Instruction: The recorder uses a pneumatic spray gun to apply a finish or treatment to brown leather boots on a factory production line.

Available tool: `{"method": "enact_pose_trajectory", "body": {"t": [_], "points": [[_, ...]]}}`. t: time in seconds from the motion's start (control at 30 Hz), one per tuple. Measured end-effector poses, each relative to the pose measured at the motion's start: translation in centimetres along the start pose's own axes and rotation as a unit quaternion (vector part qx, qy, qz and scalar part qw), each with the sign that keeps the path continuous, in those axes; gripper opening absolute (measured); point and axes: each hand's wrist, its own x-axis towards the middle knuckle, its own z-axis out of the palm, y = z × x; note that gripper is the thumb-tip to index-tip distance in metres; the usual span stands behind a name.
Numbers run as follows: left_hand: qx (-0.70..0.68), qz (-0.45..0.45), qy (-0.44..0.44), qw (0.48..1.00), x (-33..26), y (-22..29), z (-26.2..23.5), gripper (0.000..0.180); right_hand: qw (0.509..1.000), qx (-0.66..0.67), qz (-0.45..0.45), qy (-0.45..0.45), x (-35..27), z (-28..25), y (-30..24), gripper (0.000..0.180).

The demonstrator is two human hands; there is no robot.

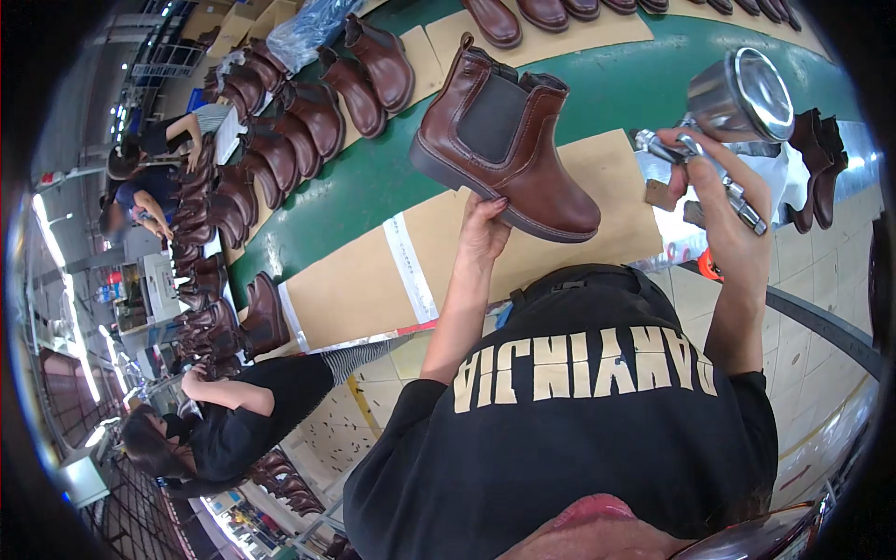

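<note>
My left hand [484, 226] is closed under the sole of a brown leather Chelsea boot [546, 177], thumb and fingers gripping its edge. The boot is held up in the air with its toe toward the right and its dark elastic side panel showing. My right hand [728, 191] is wrapped round a metal spray gun [723, 105] with a round silver cup on top. The gun's nozzle end points left, toward the boot, with a gap between them. Below both lies a sheet of brown cardboard [345, 280] on the green table [597, 98].
Rows of brown boots [313, 117] stand along the table's left side, and more line its far edge [541, 11]. A dark pair [817, 173] stands at the right. Clear plastic wrap [313, 33] lies at the far left. Several people work at the left, one nearby [229, 411].
</note>
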Motion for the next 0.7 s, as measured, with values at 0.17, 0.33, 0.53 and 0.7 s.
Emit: {"method": "enact_pose_trajectory", "body": {"t": [0.17,0.33,0.53,0.7], "points": [[0.088,0.049,0.011,0.995,-0.2,-0.6,-0.1,0.046,1.0,-0.011,-0.001,0.018,-0.3,-0.2,-0.2,0.03],[0.148,0.098,0.051,0.983,0.1,-1.3,1.3,0.048,0.999,-0.009,-0.02,-0.031,-0.4,0.7,-1.0,0.03],[0.2,0.056,0.061,0.976,0.1,-1.2,-0.1,0.045,0.999,0.04,-0.019,-0.027,-0.1,1.4,-0.7,0.028],[0.081,0.044,0.132,0.987,0.6,-1.3,-1.8,0.05,0.997,0.064,0.043,-0.009,-0.3,1.1,1.2,0.024]]}}
